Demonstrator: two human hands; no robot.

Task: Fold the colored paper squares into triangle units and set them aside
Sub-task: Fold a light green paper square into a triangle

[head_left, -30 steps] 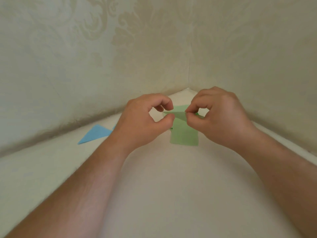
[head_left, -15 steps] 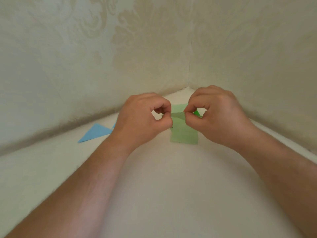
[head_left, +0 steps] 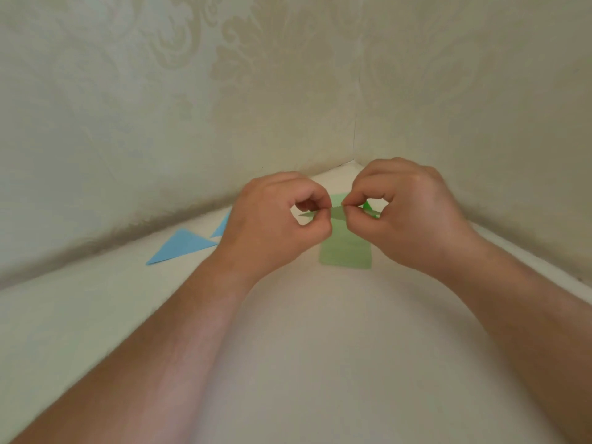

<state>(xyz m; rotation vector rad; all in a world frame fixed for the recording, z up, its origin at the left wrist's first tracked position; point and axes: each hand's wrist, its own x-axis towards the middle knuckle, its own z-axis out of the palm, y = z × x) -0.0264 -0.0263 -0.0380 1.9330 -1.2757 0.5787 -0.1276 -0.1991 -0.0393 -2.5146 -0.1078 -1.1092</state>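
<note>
A: Wallpaper (head_left: 160, 107), pale cream with a faint damask pattern, covers both walls, which meet in a corner at the back. Below them runs the off-white table (head_left: 320, 363), filling the lower half of the view.

B: And the arms?

A: Two bare forearms come in from the bottom corners and converge near the middle. The left hand (head_left: 275, 219) and the right hand (head_left: 413, 216) are close together just above the table, knuckles up.

B: What are they holding?

A: A folded green paper strip (head_left: 338, 213), narrow and seen nearly edge-on. Each hand has its thumb and forefinger curled into a pinch on it, the left at one end, the right at the other, with the remaining fingers tucked in. The fingertips almost meet in the middle.

B: Anything underneath?

A: A light green paper sheet (head_left: 347, 254) lies flat on the table directly below the hands, its near edge showing clear of them. Whether it is one sheet or a stack, I cannot tell.

B: And the finished pieces?

A: A blue paper triangle (head_left: 179, 248) lies flat to the left, near the wall. A second blue piece (head_left: 222, 225) peeks out just beside the left hand, mostly hidden. A small bright green scrap (head_left: 366, 206) shows behind the right hand's fingers.
</note>
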